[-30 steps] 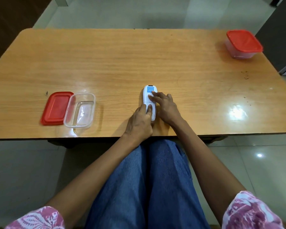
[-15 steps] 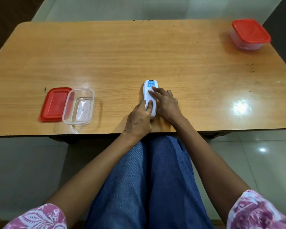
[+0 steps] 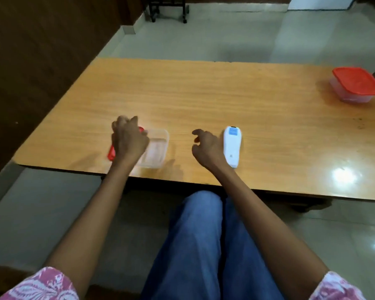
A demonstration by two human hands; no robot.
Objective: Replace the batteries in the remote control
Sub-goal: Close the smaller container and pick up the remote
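Frame blurred by motion. Nearest: jeans-clad knees and patterned sleeves, both sleeves cut off by the lower edge. Right hand (image 3: 207,148) hovers over the worktop (image 3: 204,100), fingers loosely curled, grip narrow and holding nothing; it hides the near left edge of the white remote control (image 3: 232,146), which lies flat near the front edge. Left hand (image 3: 128,141) is over the clear container (image 3: 155,151) and red lid (image 3: 112,154), covering most of the lid; grip state cannot be told. Far right: lidded red-topped container (image 3: 355,85).
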